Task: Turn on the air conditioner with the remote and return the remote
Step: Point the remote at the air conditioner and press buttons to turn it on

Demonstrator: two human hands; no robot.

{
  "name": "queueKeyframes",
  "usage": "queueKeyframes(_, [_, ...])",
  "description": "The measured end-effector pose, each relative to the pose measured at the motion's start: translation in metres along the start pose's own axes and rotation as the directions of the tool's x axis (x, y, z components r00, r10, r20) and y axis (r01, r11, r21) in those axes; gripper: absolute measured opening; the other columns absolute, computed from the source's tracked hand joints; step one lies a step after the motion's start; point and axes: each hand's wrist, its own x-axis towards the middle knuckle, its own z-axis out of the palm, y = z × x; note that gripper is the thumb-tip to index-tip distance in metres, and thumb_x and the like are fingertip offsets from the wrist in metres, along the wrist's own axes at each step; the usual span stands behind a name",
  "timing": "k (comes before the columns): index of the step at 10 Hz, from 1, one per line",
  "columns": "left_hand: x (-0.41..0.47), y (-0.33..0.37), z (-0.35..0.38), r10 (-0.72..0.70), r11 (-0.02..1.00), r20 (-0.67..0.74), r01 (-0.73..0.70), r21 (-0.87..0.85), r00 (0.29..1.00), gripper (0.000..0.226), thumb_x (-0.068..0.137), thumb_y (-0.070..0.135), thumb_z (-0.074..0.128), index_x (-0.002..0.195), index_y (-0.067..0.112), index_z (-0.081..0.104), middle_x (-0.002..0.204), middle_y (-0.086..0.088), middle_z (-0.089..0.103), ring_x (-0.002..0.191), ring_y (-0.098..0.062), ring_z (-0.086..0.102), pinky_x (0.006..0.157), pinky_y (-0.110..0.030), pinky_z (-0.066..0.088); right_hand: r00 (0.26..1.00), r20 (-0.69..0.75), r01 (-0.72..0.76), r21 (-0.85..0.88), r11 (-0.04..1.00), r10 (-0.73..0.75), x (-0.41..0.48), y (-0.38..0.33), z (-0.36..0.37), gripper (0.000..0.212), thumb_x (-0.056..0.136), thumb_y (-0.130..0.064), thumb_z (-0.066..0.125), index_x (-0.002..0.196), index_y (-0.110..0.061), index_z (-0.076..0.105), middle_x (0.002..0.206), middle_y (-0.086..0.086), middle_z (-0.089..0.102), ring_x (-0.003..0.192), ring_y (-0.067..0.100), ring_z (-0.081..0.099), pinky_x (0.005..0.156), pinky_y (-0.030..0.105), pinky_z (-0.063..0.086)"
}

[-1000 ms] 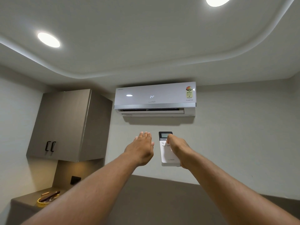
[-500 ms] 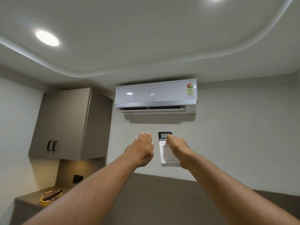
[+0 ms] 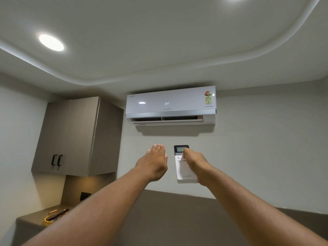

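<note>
A white air conditioner [image 3: 170, 103] hangs high on the far wall. Its panel shows 24 and its bottom flap stands open. My right hand [image 3: 195, 165] holds a white remote [image 3: 182, 172] with a dark screen upright below the unit, thumb on its upper buttons. My left hand [image 3: 155, 161] is stretched out just left of the remote, palm down, fingers together and straight, holding nothing.
A grey wall cabinet [image 3: 76, 137] with two black handles hangs at the left. Below it a counter [image 3: 33, 218] carries a yellow dish with a dark object on it. A grey ledge [image 3: 177, 210] runs along the wall under my arms.
The view has tilted slightly, so the air conditioner sits a little higher in frame. Its flap has opened a bit wider. Both hands and the remote hold their pose.
</note>
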Motion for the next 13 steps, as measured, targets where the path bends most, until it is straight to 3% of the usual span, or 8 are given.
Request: queueKeyframes(13, [0.002, 0.016, -0.014, 0.021, 1.000, -0.012, -0.021, -0.013, 1.000, 0.057, 0.103, 0.033, 0.018, 0.154, 0.009, 0.010, 0.165, -0.008, 0.009, 0.151, -0.020, 0.004, 0.122, -0.038, 0.009, 1.000, -0.008, 0.030, -0.004, 1.000, -0.030, -0.007, -0.013, -0.006, 0.016, 0.083, -0.030, 0.046, 0.081, -0.017, 0.054, 0.079, 0.010, 0.061, 0.068, 0.026, 0.057, 0.053, 0.027, 0.043])
